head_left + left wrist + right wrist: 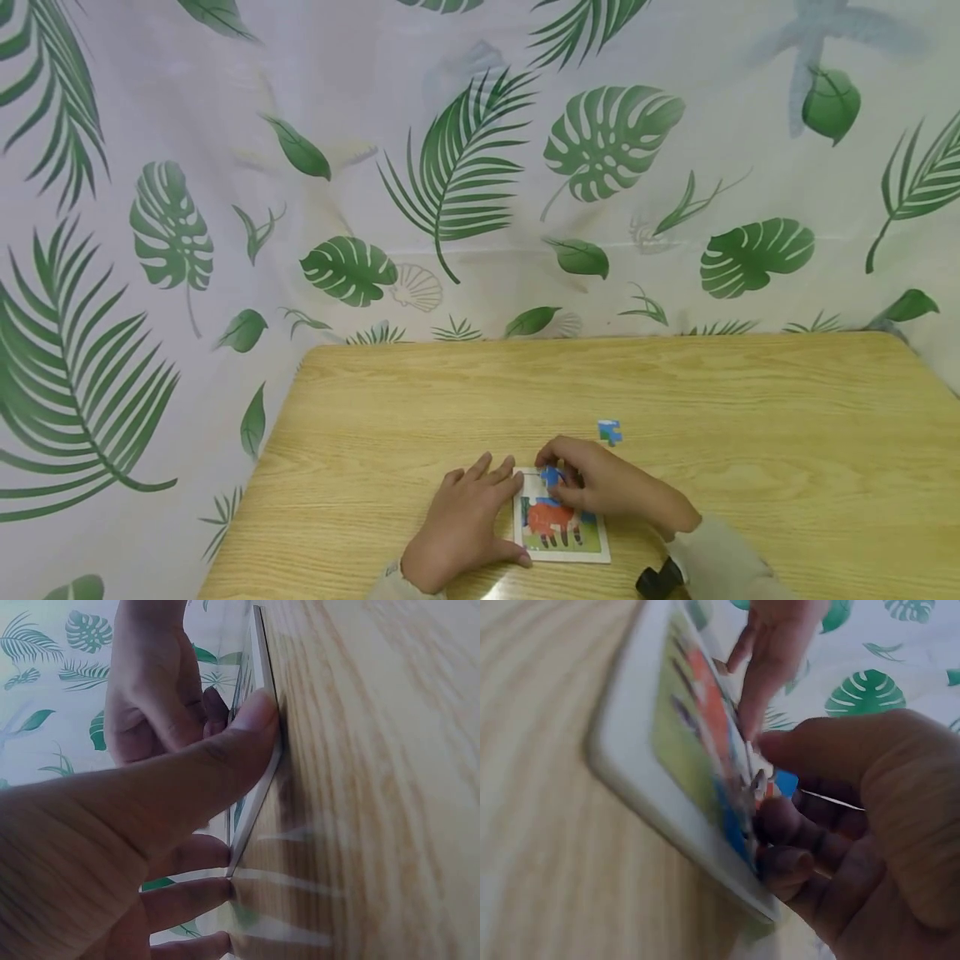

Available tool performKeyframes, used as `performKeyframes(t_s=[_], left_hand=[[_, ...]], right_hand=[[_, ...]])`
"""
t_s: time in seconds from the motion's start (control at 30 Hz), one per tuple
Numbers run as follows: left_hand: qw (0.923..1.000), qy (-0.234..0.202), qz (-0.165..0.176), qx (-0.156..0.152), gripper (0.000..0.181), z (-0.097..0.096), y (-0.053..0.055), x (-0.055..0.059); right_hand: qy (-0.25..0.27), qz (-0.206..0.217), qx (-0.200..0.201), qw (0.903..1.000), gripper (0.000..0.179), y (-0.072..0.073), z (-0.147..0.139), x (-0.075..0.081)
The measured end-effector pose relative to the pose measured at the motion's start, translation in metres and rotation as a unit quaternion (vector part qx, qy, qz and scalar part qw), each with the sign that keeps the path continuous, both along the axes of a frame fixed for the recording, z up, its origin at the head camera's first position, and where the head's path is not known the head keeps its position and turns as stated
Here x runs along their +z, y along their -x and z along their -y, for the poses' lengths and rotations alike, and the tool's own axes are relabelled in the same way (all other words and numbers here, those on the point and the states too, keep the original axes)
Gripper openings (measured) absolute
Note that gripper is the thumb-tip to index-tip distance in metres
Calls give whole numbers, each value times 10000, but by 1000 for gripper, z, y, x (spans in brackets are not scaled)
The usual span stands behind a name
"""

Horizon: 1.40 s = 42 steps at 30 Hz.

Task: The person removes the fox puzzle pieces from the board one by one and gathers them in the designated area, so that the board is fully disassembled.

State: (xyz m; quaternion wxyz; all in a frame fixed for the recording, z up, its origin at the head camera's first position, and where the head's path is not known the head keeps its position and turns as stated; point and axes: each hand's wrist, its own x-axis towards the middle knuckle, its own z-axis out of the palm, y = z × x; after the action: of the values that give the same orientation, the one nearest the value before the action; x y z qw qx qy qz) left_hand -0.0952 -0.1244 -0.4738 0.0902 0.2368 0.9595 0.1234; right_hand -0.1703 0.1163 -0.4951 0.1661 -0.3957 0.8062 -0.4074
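Observation:
A small jigsaw puzzle board (pixel 564 556) with a white border lies on the table, its picture showing a red animal with dark-striped legs on green ground. My left hand (pixel 463 523) rests along its left side with fingers spread; in the left wrist view the thumb (pixel 255 712) touches the border. Over the upper part of the board, my right hand (pixel 618 485) pinches a blue puzzle piece (pixel 551 477) between thumb and fingers. Pale backing shows in the board's upper left. The fingers partly hide the held piece in the right wrist view.
Another blue puzzle piece (pixel 609 432) with some green and white lies on the wooden table (pixel 390 408) just beyond the right hand. A leaf-printed cloth (pixel 487 250) hangs behind the table and along its left side. A dark band (pixel 660 578) sits at the right wrist.

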Motion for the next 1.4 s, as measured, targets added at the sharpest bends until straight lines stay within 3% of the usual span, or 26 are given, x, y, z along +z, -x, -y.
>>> performKeyframes(t_s=[0.27,0.83,1.1,1.27,1.4], left_hand=[[10000,-18,37,2,96,0,0,-1],[10000,7,70,63,97,0,-3,0],[10000,-43,-35,-16,97,1,-3,-1],[10000,-56,-57,-30,97,1,-2,-1],[10000,-60,-23,1,97,1,-1,-1]], right_hand=[[0,-483,-182,9987,24,-6,2,-5],[263,-22,-551,9981,28,-11,-1,-8],[81,-784,-623,9949,26,-14,3,-13],[-90,-958,-647,9933,30,-14,5,-11],[66,-692,-641,9955,30,-13,4,-7]])
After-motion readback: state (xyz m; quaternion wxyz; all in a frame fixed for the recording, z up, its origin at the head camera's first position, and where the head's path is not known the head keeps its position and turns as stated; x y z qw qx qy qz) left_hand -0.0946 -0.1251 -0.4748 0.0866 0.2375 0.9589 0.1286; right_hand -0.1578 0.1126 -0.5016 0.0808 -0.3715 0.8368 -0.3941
